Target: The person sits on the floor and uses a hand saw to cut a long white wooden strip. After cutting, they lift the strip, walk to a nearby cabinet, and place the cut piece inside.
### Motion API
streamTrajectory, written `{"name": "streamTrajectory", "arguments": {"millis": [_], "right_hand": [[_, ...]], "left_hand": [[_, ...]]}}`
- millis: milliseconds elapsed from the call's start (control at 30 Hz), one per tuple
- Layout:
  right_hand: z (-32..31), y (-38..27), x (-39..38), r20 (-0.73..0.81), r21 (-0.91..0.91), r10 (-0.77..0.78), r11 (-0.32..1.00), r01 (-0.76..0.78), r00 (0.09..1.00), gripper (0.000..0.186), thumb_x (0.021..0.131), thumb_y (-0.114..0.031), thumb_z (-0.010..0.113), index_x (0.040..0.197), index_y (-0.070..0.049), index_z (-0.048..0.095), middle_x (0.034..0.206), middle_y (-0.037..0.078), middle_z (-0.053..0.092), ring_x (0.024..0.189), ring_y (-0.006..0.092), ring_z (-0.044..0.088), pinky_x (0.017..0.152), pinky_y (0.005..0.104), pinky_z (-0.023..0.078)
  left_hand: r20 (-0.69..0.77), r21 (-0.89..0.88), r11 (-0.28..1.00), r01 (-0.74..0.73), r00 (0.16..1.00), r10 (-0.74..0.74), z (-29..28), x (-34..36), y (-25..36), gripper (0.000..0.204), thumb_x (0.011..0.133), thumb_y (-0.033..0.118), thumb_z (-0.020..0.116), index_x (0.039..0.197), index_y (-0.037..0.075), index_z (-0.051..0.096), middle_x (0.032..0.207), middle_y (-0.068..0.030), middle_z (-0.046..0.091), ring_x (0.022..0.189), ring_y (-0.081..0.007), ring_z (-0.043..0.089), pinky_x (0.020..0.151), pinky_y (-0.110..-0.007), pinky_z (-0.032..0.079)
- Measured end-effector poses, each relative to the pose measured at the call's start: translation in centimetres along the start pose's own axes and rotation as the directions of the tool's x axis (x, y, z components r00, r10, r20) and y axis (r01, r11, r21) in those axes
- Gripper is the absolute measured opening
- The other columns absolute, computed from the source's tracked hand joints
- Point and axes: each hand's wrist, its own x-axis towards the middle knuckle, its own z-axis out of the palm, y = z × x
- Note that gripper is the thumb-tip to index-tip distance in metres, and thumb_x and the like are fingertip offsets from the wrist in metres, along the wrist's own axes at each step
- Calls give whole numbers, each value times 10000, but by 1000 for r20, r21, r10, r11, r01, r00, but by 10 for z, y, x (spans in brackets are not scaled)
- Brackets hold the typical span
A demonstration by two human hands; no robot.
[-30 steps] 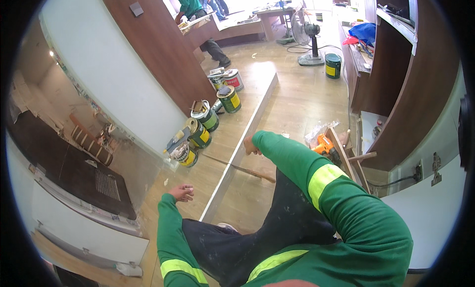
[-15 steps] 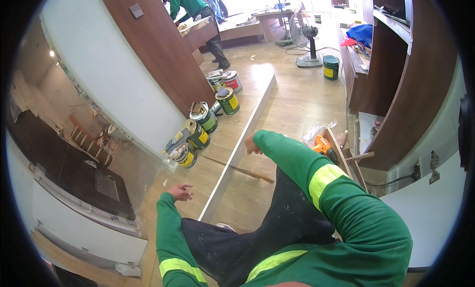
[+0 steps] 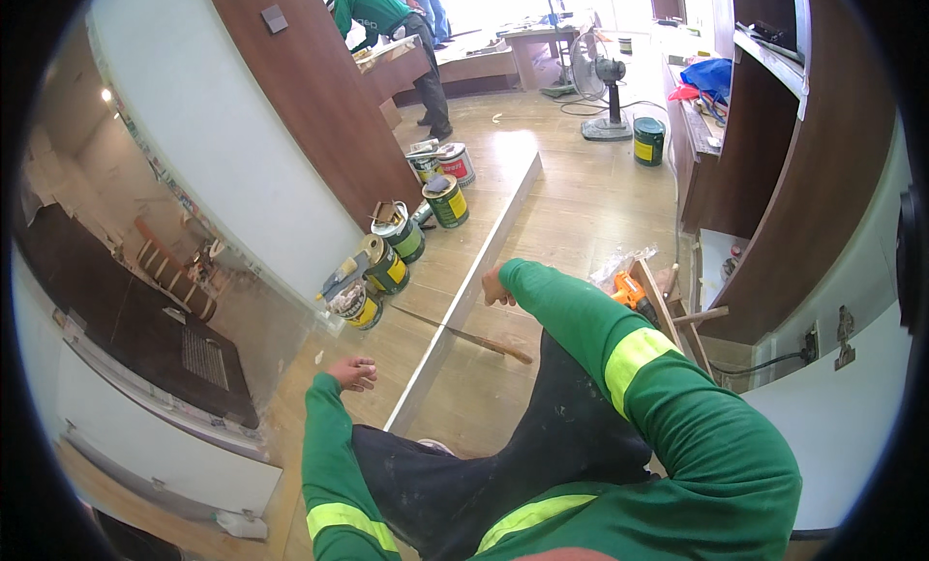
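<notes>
Six paint cans (image 3: pixel 446 201), one fan (image 3: pixel 600 89)

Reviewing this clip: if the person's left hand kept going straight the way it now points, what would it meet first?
Probably the nearest paint can, just ahead of the left hand. Bare wooden floor lies between them. Depth is unclear, so the hand might pass beside it.

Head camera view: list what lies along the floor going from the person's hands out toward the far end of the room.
Left hand → right hand on the long white board → row of paint cans → standing fan → a co-worker in green bent over a bench.
</notes>
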Motion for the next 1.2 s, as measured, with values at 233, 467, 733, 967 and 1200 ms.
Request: {"name": "streamTrajectory", "arguments": {"millis": [233,467,733,967,1200], "right_hand": [[-1,-3,4,23,1,15,1000,-15,1000,443,970,-382,687,1136,25,745,1045,121,788,831,242,771,752,437,636],[1,-1,5,3,0,23,1000,-23,1000,443,965,-393,694,1108,22,746,1013,119,790,814,241,769,734,427,636],[2,0,7,16,-50,-20,999,21,1000,442,967,-385,688,1101,32,745,990,130,791,806,256,773,719,431,638],[4,-8,2,2,-29,-43,999,43,999,419,972,-368,674,1047,34,767,971,148,794,804,268,777,719,448,639],[4,-1,-7,-16,-44,6,999,-7,1000,422,960,-378,693,1030,28,782,961,159,797,818,280,776,756,447,631]], "left_hand": [[-14,3,1000,26,1000,-26,-2,0,-2,529,1040,323,704,1490,111,522,1176,-49,721,981,-206,753,827,-359,578],[-17,-5,999,33,999,-33,1,2,0,511,1040,325,707,1470,105,540,1166,-47,720,981,-210,753,840,-364,579],[1,7,1000,17,1000,-17,-1,6,-2,535,1032,360,702,1479,133,516,1170,-45,731,1002,-210,753,822,-360,570],[-6,54,998,44,999,-44,3,3,4,541,1064,328,665,1529,113,490,1213,-65,717,1013,-211,748,836,-357,581],[1,31,999,34,999,-34,2,-3,-2,581,1037,346,694,1525,107,488,1178,-62,732,990,-200,751,813,-344,569]]}}
